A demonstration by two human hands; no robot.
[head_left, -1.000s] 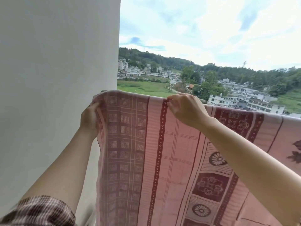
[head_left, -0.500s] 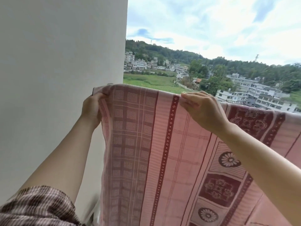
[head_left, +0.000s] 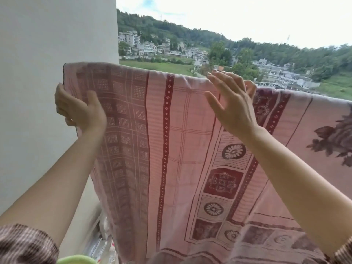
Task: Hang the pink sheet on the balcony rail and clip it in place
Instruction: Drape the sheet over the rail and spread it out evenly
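On the left of the frame we see a plain pale wall (head_left: 47,54). Upper right, we look out on a wooded hillside (head_left: 190,33), white buildings (head_left: 144,46) (seemingly several storeys), a green field (head_left: 158,66) and bright overcast sky (head_left: 247,14).

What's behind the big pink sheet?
Above the pink sheet, houses, green fields and tree-covered hills show. The sheet hides whatever holds it up and everything lower. The left hand grips its edge; the right hand is open.
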